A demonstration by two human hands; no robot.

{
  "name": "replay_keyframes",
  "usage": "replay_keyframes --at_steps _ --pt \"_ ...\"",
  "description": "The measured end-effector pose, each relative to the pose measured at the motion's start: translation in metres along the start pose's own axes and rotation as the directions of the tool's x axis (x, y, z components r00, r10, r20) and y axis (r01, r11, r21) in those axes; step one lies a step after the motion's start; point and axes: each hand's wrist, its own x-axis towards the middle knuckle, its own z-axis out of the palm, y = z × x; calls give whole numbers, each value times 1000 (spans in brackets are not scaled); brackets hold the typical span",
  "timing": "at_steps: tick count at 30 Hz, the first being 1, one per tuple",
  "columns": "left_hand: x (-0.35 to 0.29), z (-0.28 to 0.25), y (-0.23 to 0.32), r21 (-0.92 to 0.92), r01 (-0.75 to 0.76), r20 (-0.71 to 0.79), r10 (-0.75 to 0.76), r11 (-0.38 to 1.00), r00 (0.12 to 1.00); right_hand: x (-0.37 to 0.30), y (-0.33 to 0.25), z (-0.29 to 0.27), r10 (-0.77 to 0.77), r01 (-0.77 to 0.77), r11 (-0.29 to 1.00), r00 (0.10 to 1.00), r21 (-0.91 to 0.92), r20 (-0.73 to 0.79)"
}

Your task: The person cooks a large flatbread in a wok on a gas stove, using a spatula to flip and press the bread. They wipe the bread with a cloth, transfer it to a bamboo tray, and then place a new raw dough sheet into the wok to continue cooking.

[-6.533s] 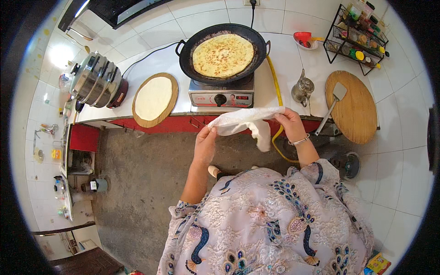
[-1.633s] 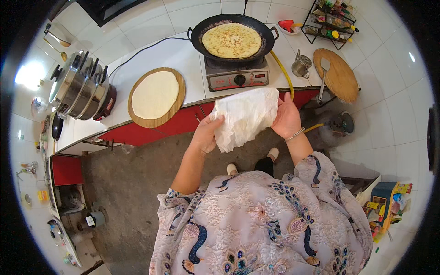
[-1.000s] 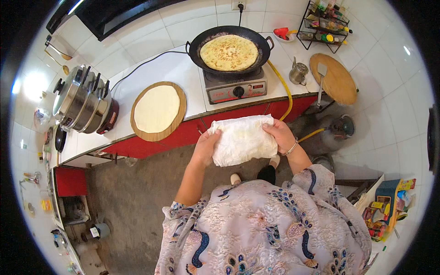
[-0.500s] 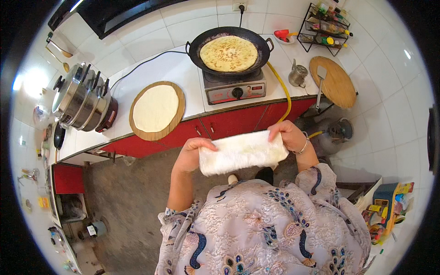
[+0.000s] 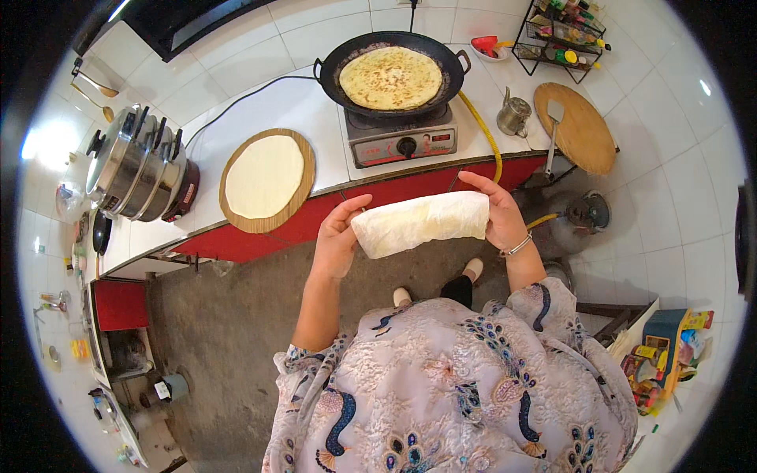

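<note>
Nearer the viewer than the round black metal wok, a thin white folded cloth is held up in midair, with the left hand clamped on one end and the right hand on the other, hands well apart. Looks like a folding step: it's a long, narrow strip now. Another fold would probably call for keeping both ends level. Some fingers are tucked behind the fabric, so no telling the exact grip. Can't tell if there's a flame under the wok either, and the long black glossy panel up-left of it gets cut off.
</note>
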Motion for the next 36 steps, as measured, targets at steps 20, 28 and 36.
replay_keyframes --at_steps 20,28,36 --pt "-9 3 -1 435 20 -146 49 900 988 -5 14 -18 -52 -3 920 990 -393 -130" --pt "-6 -4 -12 114 -131 35 128 985 991 -10 12 -8 -3 -5 995 997 -103 -80" --pt "-12 0 -18 -257 118 -35 -131 959 991 -11 29 -10 142 -156 987 963 -45 -228"
